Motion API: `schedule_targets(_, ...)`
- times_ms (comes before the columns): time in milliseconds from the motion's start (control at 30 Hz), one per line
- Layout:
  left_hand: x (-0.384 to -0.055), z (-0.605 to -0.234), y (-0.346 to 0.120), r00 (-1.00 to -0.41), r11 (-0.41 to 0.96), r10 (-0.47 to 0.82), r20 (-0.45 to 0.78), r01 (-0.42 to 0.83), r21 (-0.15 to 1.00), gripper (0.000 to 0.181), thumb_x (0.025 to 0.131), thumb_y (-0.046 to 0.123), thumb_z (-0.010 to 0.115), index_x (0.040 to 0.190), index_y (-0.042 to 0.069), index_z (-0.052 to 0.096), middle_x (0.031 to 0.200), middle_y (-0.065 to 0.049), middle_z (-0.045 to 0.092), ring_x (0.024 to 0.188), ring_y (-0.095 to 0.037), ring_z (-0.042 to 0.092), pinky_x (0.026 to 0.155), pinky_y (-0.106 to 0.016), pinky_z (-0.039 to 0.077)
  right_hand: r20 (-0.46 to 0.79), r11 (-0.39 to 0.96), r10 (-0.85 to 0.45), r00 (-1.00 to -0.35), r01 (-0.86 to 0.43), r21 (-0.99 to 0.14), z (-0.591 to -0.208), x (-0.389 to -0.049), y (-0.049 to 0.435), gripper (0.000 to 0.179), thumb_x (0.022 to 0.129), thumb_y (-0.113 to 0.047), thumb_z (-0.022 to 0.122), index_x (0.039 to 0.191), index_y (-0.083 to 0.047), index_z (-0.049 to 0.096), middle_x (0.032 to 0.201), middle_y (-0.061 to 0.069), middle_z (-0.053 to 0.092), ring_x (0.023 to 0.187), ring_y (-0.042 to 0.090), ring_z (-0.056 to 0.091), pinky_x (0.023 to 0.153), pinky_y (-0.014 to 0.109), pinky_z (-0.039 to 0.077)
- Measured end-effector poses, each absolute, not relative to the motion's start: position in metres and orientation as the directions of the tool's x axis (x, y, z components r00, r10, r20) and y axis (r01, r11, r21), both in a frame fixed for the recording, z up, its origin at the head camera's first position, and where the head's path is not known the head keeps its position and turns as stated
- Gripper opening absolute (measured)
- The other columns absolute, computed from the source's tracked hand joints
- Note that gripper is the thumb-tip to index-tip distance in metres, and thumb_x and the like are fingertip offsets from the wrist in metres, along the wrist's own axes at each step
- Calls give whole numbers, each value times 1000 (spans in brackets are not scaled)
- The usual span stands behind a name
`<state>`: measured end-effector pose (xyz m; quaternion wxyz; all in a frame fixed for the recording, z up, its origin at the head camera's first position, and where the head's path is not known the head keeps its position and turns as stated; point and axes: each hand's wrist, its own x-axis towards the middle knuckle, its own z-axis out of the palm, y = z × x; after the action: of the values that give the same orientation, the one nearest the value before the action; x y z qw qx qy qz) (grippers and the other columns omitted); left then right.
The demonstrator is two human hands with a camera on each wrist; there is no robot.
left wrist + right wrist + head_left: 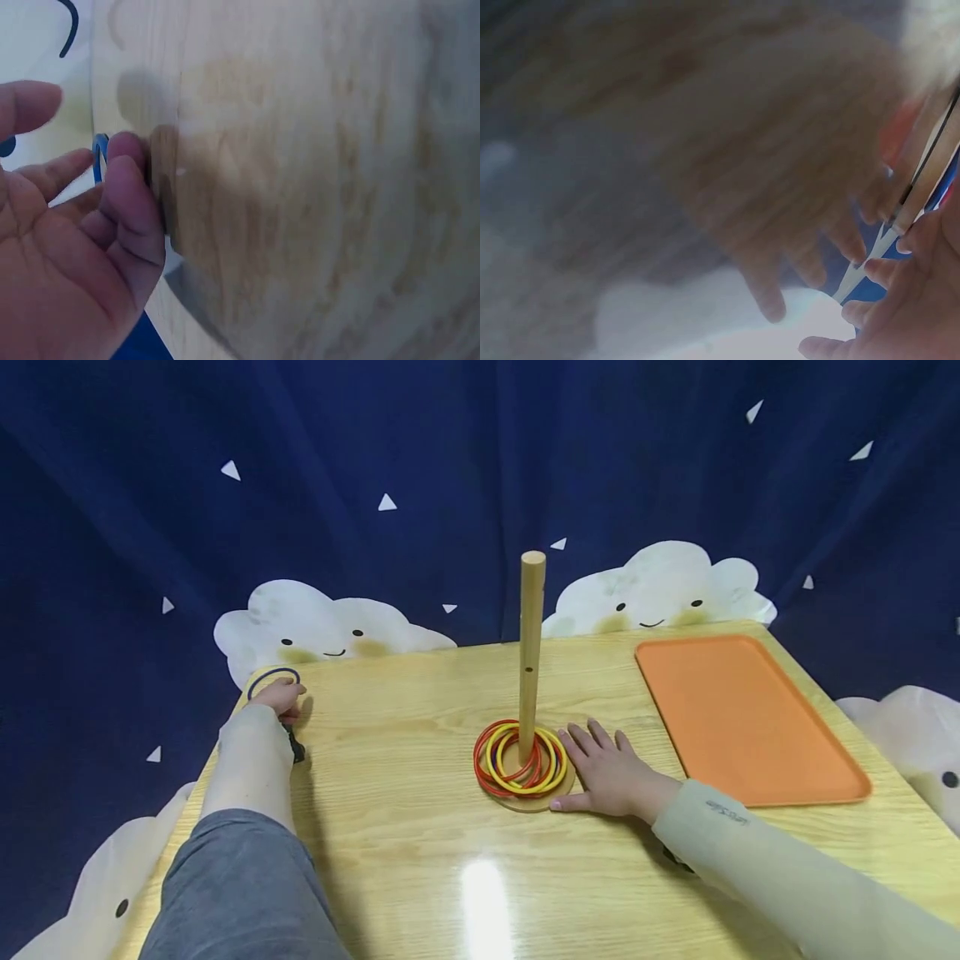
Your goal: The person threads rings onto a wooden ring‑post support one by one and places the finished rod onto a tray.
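Observation:
At the table's far left corner lies a dark blue ring [274, 671]. My left hand [279, 695] reaches over its near part, fingers loosely bent. In the left wrist view the blue ring [97, 157] shows edge-on beside the fingertips, partly hidden by them; whether they pinch it I cannot tell. A wooden post [530, 652] stands upright on a round base [522, 807], with several red and yellow rings [551, 777] lying around its foot and a bit of dark blue among them. My right hand [609, 777] lies palm down with fingers spread, thumb and fingertips at the base's right rim.
A shallow orange tray [750, 718] lies on the right of the light wooden table [405, 843]. Behind the table hangs a dark blue curtain [337, 460] with white triangles and smiling clouds.

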<state>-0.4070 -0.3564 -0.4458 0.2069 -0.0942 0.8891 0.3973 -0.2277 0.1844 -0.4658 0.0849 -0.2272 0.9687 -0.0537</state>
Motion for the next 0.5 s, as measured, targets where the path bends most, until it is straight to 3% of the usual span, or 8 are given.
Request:
schedule_targets(167,-409,-445,-359,-929,718,-11,-371,-265,644,71,105,16,38,155,-18,2,58,2,49,51,-9,50,52,-23,47,-139,891,-449,-883,-430,-145,-466,-229,183,113,88,-77,60,162,0,25,164,25,28,151,51,17,111,78,22)
schedule_targets(367,-411,-450,-362,-917,766,-12,-398,-264,586,66,106,15,35,154,-19,5,59,1,49,49,-9,47,51,-23,44,-162,893,-445,-881,-424,-150,-463,-228,182,112,88,-75,62,162,1,24,164,25,27,150,51,17,112,77,22)
schedule_targets(500,-408,-452,-361,-923,785,-9,-384,-244,570,59,106,16,35,151,-20,20,59,0,48,51,-11,47,53,-25,44,-154,891,-451,-879,-433,-136,-465,-228,183,112,88,-75,61,162,1,25,163,25,28,150,51,18,112,77,23)
